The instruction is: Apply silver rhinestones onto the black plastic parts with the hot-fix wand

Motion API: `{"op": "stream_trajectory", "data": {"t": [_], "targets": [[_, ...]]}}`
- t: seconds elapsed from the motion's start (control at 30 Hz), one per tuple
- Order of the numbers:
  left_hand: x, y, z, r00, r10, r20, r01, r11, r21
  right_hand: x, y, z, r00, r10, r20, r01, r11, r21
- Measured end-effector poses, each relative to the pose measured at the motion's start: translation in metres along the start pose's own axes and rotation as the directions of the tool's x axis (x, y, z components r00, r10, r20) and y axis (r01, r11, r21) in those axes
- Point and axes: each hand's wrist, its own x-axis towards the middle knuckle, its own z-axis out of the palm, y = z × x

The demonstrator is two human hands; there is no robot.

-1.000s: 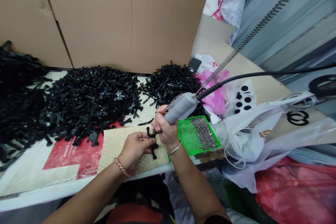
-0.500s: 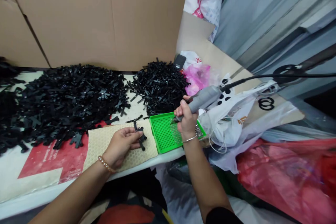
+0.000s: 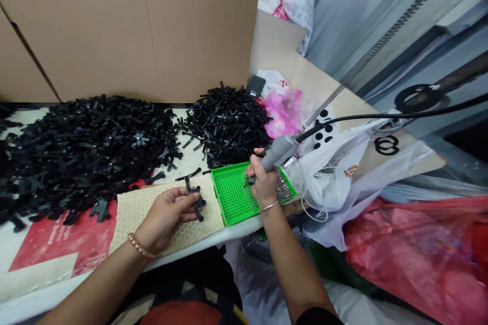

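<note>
We held the black part (image 3: 196, 198) on the mat (image 3: 168, 213) in our left hand (image 3: 168, 213) while our right hand (image 3: 263, 183), gripping the screwdriver (image 3: 276, 152), dipped into the green tray (image 3: 232, 195), probably for a screw to carry left.

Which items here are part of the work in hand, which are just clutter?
In use:
- left hand holding black plastic part on beige mat
- right hand gripping grey power screwdriver
- green tray with small screws
- piles of black parts

Lying about:
- pink bag
- white bags
- red bag
- cardboard wall
</note>
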Motion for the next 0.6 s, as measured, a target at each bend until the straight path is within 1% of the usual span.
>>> {"op": "stream_trajectory", "data": {"t": [0.17, 0.37, 0.5, 0.6], "targets": [[0.0003, 0.0007, 0.0007, 1.000, 0.000, 0.004, 0.000, 1.000, -0.001, -0.0008, 0.0034, -0.0021, 1.000, 0.010, 0.011, -0.010, 1.000, -0.025], [-0.0005, 0.0016, 0.0012, 1.000, -0.011, -0.015, 0.011, 1.000, -0.009, -0.0013, 0.0009, -0.0009, 1.000, 0.003, 0.030, -0.002, 0.999, -0.044], [-0.0001, 0.0006, 0.0002, 1.000, -0.009, -0.010, 0.009, 1.000, -0.008, -0.0018, 0.0012, -0.0004, 0.999, -0.003, 0.053, 0.004, 1.000, -0.015], [-0.0001, 0.0009, 0.0002, 1.000, -0.010, -0.005, 0.010, 1.000, -0.004, -0.0026, 0.0039, -0.0011, 0.999, -0.006, 0.050, 0.006, 1.000, -0.001]]}}
